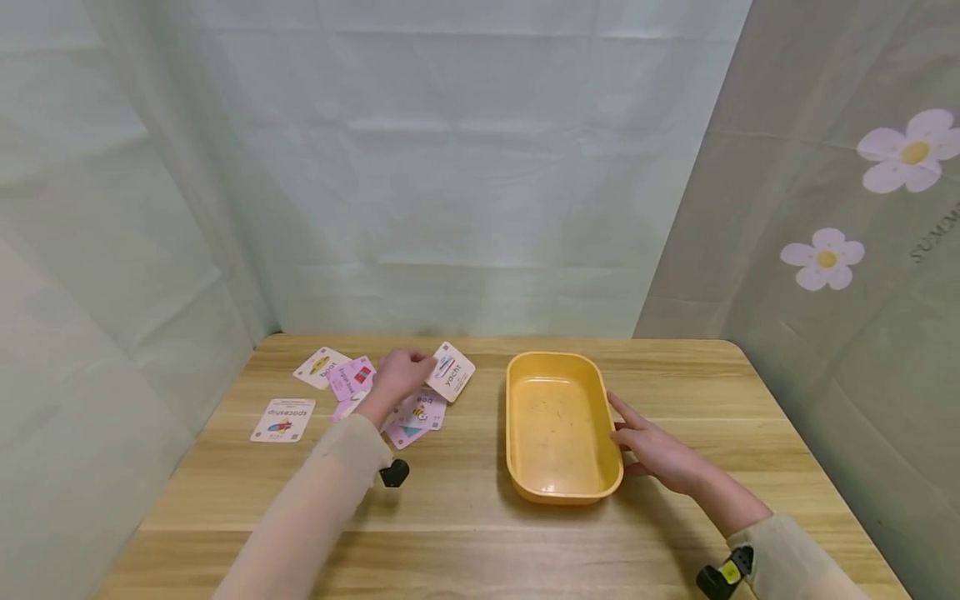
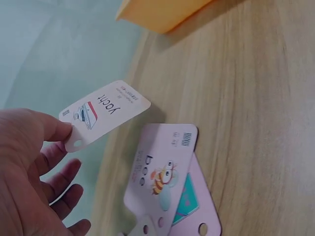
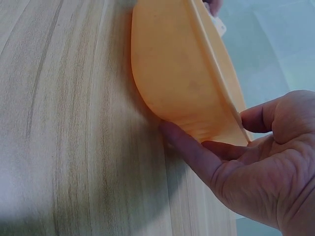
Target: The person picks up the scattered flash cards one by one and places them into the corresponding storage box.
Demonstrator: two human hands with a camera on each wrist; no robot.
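Observation:
Between thumb and fingers, my left hand (image 1: 401,375) pinches the corner of a white yacht card (image 1: 452,372), lifted above the table in the left wrist view. Below it lies a pink bee card (image 2: 160,172), overlapping another pink card with a teal picture (image 2: 192,201). My right hand (image 1: 663,454) grips the right side of a yellow plastic tray (image 1: 564,498); in the right wrist view the hand's thumb or finger bends at the rim while others lie against the outer wall (image 3: 177,73). The tray's inside holds no cards.
Left of the bee card lie a pink card with a red book (image 1: 352,377), a white boat card (image 1: 318,367) and a spaceship card (image 1: 283,419). Part of the pile hides behind my left wrist. Pale curtains (image 1: 465,208) hang around the wooden table (image 1: 420,533).

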